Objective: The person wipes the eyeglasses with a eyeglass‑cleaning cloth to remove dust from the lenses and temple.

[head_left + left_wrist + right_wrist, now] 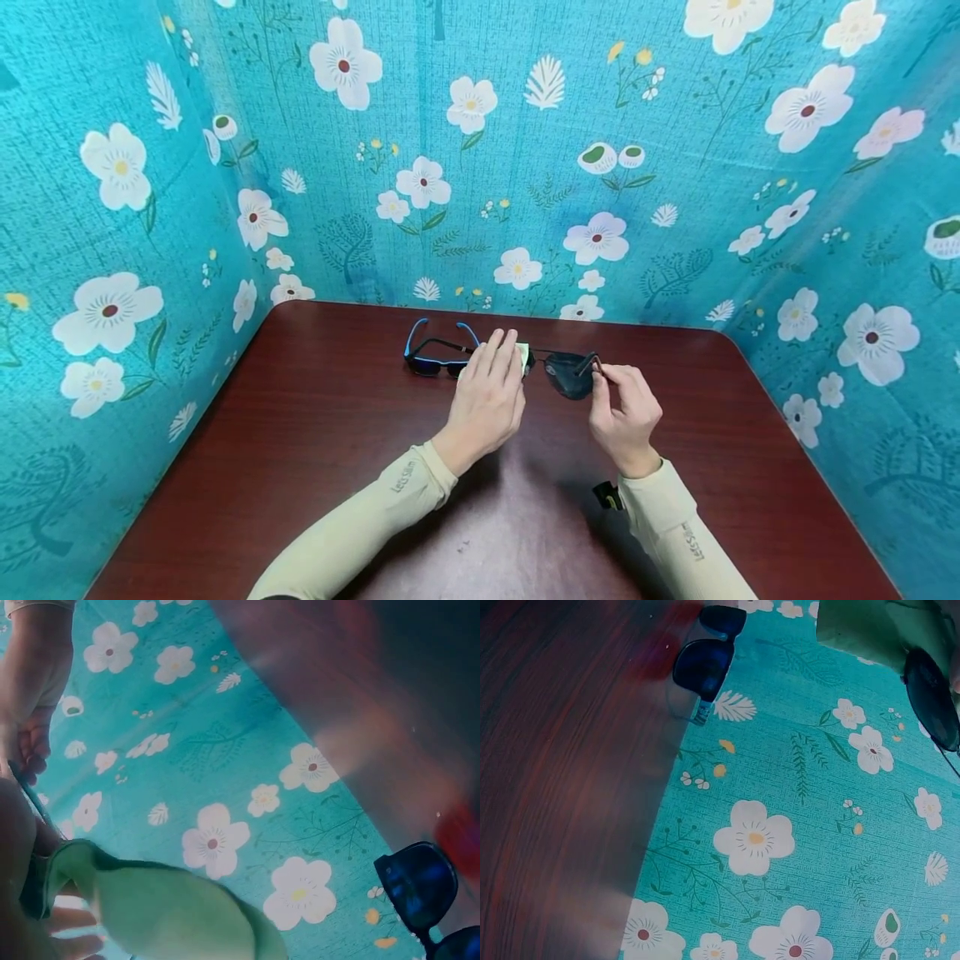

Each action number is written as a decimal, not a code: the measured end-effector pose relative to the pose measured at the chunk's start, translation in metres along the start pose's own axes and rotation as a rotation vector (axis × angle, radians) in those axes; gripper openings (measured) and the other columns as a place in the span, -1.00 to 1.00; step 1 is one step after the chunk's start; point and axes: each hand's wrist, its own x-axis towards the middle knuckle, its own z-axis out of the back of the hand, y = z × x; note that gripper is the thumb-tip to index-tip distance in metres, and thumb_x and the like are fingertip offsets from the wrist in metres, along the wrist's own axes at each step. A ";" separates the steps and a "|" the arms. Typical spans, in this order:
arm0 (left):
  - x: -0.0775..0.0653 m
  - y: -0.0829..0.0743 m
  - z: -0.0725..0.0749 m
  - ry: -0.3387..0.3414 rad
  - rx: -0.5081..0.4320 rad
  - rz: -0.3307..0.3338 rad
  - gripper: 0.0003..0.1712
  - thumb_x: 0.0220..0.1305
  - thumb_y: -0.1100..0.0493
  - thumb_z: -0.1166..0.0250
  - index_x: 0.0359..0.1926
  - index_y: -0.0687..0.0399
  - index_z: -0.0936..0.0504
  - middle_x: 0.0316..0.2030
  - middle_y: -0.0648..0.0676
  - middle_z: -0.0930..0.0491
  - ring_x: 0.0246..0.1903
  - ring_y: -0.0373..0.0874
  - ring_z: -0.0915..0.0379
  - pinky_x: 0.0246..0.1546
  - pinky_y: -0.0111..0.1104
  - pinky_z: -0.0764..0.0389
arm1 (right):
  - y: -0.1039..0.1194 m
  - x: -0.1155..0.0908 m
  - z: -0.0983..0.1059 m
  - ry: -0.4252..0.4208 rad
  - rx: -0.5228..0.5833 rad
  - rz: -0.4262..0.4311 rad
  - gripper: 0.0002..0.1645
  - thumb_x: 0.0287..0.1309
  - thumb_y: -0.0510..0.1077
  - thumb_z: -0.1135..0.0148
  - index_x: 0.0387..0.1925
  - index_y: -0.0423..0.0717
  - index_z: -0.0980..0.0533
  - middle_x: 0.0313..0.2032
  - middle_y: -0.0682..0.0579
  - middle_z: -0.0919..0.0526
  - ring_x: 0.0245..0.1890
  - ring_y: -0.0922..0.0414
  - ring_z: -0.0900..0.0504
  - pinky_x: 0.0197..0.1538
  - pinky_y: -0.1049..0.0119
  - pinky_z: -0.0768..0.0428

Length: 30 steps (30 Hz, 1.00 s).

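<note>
Dark aviator sunglasses [567,377] are held up over the table between both hands. My right hand [628,413] pinches them at the temple side, with thumb and fingertips together. On their other lens, my left hand [486,406] holds a pale green cloth [176,907], its fingers long and close together in the head view. That lens is mostly hidden behind the left hand and the cloth. In the right wrist view, one dark lens [932,699] shows beside the cloth's edge. Blue-trimmed sunglasses [427,367] lie on the table just past the left hand, partly covered by it.
The dark red-brown table [315,433] reaches back to a blue flowered curtain [465,217], which also hangs along both sides. Beside the right wrist is a small black thing [607,496] with a yellow mark.
</note>
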 end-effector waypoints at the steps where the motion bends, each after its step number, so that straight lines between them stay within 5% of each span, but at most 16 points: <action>1: 0.000 0.001 0.000 0.027 0.003 -0.013 -0.39 0.16 0.03 0.14 0.15 0.34 -0.29 0.20 0.27 -0.16 0.22 0.11 0.02 0.16 -0.10 -0.04 | -0.001 0.000 0.000 0.002 -0.001 -0.002 -0.76 0.02 -0.19 -0.21 -0.48 -0.38 -0.56 -0.51 -0.16 -0.57 -0.54 0.02 -0.50 -0.35 0.41 -0.45; 7: -0.003 0.013 0.003 0.225 0.086 -0.174 -0.12 -0.02 -0.09 -0.18 0.25 0.29 -0.13 0.25 0.27 -0.04 0.24 0.13 0.10 0.18 -0.01 0.16 | -0.008 -0.001 0.006 0.018 0.005 -0.028 -0.76 0.01 -0.19 -0.22 -0.47 -0.37 -0.56 -0.50 -0.15 -0.57 -0.52 0.04 -0.50 -0.33 0.43 -0.43; 11: -0.002 0.017 0.004 0.247 0.146 -0.232 -0.12 -0.04 -0.02 -0.27 0.26 0.23 -0.13 0.27 0.24 -0.01 0.26 0.13 0.18 0.19 -0.02 0.22 | -0.014 -0.003 0.009 0.020 0.021 -0.047 -0.76 0.01 -0.21 -0.21 -0.48 -0.40 -0.55 -0.51 -0.18 -0.57 -0.53 0.05 -0.48 -0.34 0.44 -0.41; 16: -0.001 0.014 0.003 0.196 0.169 -0.258 -0.46 0.25 0.25 0.02 0.24 0.28 -0.16 0.26 0.27 -0.02 0.26 0.14 0.22 0.20 -0.07 0.16 | -0.016 -0.004 0.009 0.004 0.029 -0.078 -0.81 -0.01 -0.25 -0.23 -0.48 -0.39 -0.56 -0.51 -0.20 -0.57 -0.55 0.09 -0.46 -0.38 0.46 -0.39; 21: -0.003 0.011 0.002 0.090 0.120 -0.238 -0.51 0.32 0.31 0.40 0.19 0.32 -0.22 0.15 0.28 -0.21 0.19 0.12 -0.02 0.20 -0.15 0.08 | -0.015 -0.002 0.007 -0.010 0.046 -0.109 -0.84 -0.02 -0.29 -0.23 -0.48 -0.40 -0.54 -0.50 -0.22 -0.56 -0.63 0.18 -0.37 -0.54 0.50 -0.30; 26: -0.005 0.009 0.000 -0.062 0.072 -0.253 -0.50 0.33 0.36 0.45 0.15 0.34 -0.27 0.12 0.26 -0.28 0.17 0.08 -0.10 0.17 -0.18 -0.04 | -0.016 -0.004 0.004 -0.022 0.070 -0.153 -0.79 0.03 -0.25 -0.20 -0.48 -0.42 -0.53 -0.49 -0.20 -0.56 -0.68 0.26 -0.29 -0.61 0.52 -0.20; 30: -0.005 0.007 -0.001 -0.118 0.031 -0.298 -0.49 0.28 0.34 0.43 0.14 0.40 -0.25 0.15 0.31 -0.23 0.18 0.11 -0.07 0.15 -0.18 -0.10 | -0.013 -0.005 0.001 -0.028 0.083 -0.169 -0.77 0.05 -0.25 -0.18 -0.49 -0.44 -0.52 -0.49 -0.20 -0.56 -0.66 0.25 -0.33 -0.59 0.53 -0.23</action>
